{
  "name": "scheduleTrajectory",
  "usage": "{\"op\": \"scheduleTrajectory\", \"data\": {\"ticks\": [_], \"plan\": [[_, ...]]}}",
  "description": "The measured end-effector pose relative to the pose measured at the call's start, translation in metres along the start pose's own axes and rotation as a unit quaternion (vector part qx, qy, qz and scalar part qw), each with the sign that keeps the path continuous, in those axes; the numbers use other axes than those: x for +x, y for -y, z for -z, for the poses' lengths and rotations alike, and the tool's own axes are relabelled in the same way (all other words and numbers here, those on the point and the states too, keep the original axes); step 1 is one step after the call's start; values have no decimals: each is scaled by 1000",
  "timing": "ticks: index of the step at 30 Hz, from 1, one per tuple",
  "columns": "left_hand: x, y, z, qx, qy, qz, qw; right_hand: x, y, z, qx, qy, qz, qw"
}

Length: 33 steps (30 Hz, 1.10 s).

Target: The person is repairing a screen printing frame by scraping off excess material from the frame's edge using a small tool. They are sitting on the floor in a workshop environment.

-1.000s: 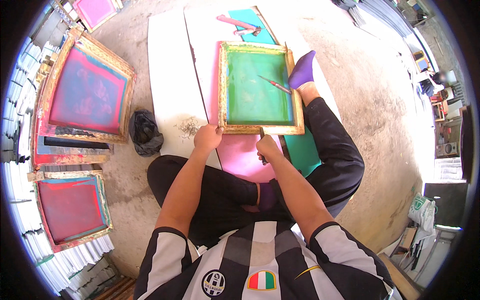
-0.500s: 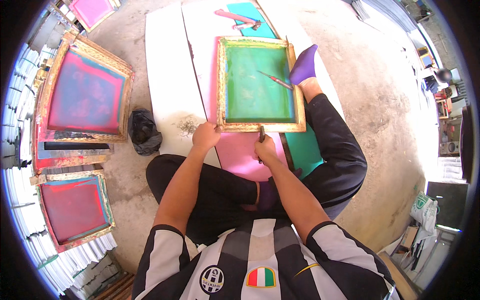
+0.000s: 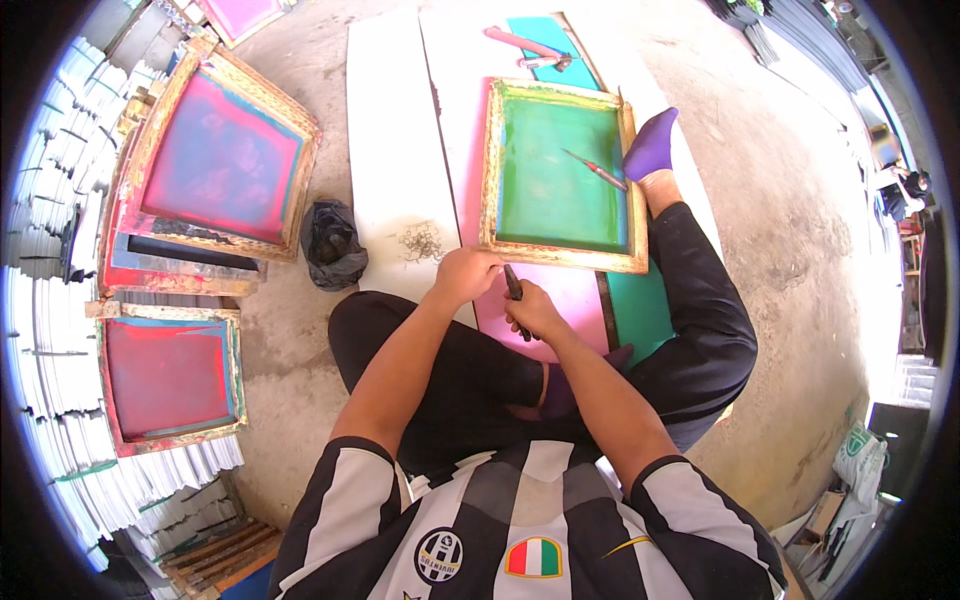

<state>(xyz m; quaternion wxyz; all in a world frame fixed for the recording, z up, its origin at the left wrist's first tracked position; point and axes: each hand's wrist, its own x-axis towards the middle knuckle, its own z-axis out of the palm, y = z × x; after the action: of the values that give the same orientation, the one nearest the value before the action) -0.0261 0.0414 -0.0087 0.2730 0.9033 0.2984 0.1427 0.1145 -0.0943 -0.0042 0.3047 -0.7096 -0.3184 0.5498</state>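
Note:
A wooden screen-printing frame [image 3: 565, 258] with green mesh [image 3: 560, 205] lies in front of me. My left hand [image 3: 468, 275] is closed at its near left corner, fingertips against the near rail. In my right hand [image 3: 535, 312] is a dark tool like pliers [image 3: 514, 287], its tip just under that rail and close to my left fingertips. The tool's jaws are too small to make out. A pointed tool with a reddish handle [image 3: 608, 178] rests on the mesh. Left of my left hand, a pile of thin dark bits like staples [image 3: 420, 242] lies on a white board [image 3: 390, 120].
A black plastic bag [image 3: 334, 245] sits left of the board. Farther left, framed screens [image 3: 222, 160] lean against stacked white sheets [image 3: 50, 340]. A hammer-like tool with a pink handle [image 3: 520, 42] lies beyond the frame. My purple-socked foot [image 3: 652, 145] is beside its right rail.
The whole view has shifted, so the scene sits farther right. Along the near rail, the dark tool's tip has moved left, and my left fingertips have moved slightly right from the corner.

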Motion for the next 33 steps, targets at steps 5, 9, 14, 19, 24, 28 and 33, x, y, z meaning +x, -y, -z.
{"op": "scheduleTrajectory", "data": {"ticks": [5,9,14,19,24,28,33], "plan": [[0,3,3,16,10,3,1000,3,2,4,36,45,-13,998],[1,4,9,-3,-6,21,1000,-2,-1,10,174,101,-39,979],[-1,26,19,58,-67,137,987,-13,-3,19,252,85,-62,962],[3,45,41,129,-12,402,906,-10,-16,50,153,-40,-84,984],[8,40,52,118,11,443,889,-4,-15,72,100,-74,-124,984],[9,41,47,89,17,419,903,1,-18,71,131,-99,-101,981],[11,32,45,69,25,397,915,14,-29,76,113,-81,-117,983]]}}
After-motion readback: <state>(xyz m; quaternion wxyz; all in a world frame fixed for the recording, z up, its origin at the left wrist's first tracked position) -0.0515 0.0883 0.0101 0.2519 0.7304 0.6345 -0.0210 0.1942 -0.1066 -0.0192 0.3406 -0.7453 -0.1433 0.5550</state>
